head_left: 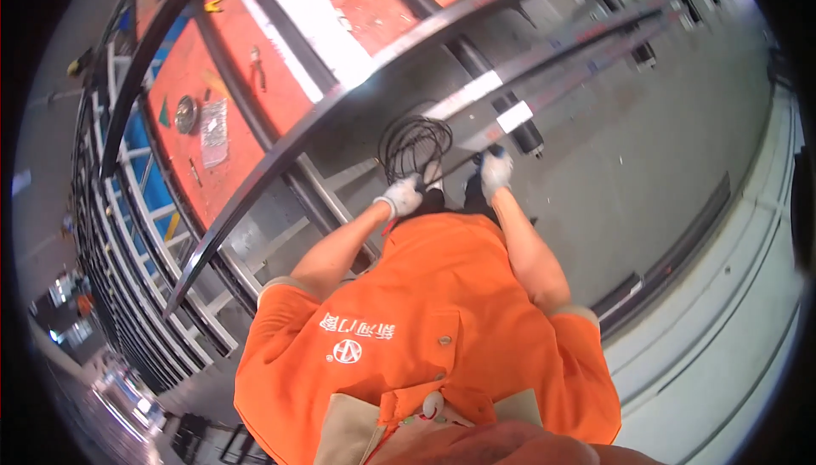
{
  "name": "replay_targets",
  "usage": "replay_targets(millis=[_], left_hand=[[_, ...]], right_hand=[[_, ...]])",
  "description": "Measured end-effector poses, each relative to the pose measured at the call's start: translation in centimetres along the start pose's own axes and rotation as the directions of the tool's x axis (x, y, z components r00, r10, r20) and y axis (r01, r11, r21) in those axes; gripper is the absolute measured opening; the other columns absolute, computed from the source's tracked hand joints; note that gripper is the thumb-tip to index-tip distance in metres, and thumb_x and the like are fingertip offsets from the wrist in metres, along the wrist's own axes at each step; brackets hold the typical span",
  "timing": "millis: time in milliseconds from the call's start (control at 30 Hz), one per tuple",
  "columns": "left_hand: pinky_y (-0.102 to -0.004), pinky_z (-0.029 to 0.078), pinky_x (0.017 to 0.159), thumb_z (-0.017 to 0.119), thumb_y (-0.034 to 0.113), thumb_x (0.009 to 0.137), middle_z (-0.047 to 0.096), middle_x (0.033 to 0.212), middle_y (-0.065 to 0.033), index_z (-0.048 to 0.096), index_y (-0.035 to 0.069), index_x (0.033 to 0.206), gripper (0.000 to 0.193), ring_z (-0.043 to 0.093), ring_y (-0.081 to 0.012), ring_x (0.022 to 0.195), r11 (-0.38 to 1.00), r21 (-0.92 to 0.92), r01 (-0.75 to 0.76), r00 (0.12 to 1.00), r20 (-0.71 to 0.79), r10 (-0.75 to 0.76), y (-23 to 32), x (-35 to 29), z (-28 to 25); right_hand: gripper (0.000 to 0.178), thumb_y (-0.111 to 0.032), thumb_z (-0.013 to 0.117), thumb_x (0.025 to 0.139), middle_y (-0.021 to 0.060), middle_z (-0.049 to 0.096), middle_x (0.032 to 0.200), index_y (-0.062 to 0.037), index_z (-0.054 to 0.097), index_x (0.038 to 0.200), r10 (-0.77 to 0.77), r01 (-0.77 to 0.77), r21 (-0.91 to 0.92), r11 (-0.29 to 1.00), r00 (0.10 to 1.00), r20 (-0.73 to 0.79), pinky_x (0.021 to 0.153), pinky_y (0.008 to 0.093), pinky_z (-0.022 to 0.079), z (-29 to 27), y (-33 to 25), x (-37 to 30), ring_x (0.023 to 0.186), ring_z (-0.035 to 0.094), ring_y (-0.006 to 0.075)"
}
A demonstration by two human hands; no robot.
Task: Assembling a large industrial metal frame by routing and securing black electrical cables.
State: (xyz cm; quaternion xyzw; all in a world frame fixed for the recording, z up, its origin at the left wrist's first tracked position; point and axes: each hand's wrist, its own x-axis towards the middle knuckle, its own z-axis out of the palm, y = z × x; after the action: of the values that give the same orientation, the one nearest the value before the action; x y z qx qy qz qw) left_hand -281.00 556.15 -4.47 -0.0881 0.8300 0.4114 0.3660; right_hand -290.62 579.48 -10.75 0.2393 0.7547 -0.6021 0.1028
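Observation:
A loose coil of thin black cable (414, 146) hangs just ahead of my body, above my feet. My left hand (404, 195), in a whitish work glove, is closed on the lower part of the coil. A dark strand runs from it toward my right hand (495, 172), gloved the same way. That hand's fingers are curled round the strand, level with my waist. The palm sides of both hands are hidden from view.
A red-topped bench (234, 138) at the far left carries pliers (257, 67), a round metal dish (187, 114), a plastic bag (214, 133) and a white sheet (314, 23). Long dark metal bars (293, 129) cross over it. A pale panelled surface (705, 337) lies at the right.

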Motion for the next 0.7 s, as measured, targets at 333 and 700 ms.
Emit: replay_targets(millis=[333, 700], left_hand=[[-0.0460, 0.049, 0.077, 0.047, 0.015, 0.080, 0.066, 0.096, -0.0209, 0.056, 0.002, 0.106, 0.030, 0.061, -0.0408, 0.087, 0.994, -0.091, -0.053, 0.993, -0.108, 0.043, 0.0, -0.9, 0.5], [-0.0353, 0.047, 0.067, 0.049, 0.024, 0.087, 0.063, 0.083, -0.0087, 0.061, 0.004, 0.099, 0.026, 0.056, -0.0218, 0.070, 0.920, -0.391, 0.004, 0.996, 0.087, 0.033, 0.5, -0.6, -0.8]], right_hand=[[0.015, -0.011, 0.054, 0.088, 0.0088, 0.064, 0.074, -0.0008, 0.064, 0.090, 0.299, -0.338, 0.261, 0.904, 0.938, 0.176, 0.051, 0.0257, 0.045, -1.3, -5.9, -1.3, 0.059, 0.060, 0.0169], [0.013, -0.017, 0.055, 0.090, 0.0062, 0.062, 0.069, -0.0045, 0.060, 0.091, 0.214, -0.195, -0.128, 0.973, 0.963, 0.163, 0.043, 0.0236, 0.038, -2.3, -4.9, 0.1, 0.050, 0.058, 0.0148]])
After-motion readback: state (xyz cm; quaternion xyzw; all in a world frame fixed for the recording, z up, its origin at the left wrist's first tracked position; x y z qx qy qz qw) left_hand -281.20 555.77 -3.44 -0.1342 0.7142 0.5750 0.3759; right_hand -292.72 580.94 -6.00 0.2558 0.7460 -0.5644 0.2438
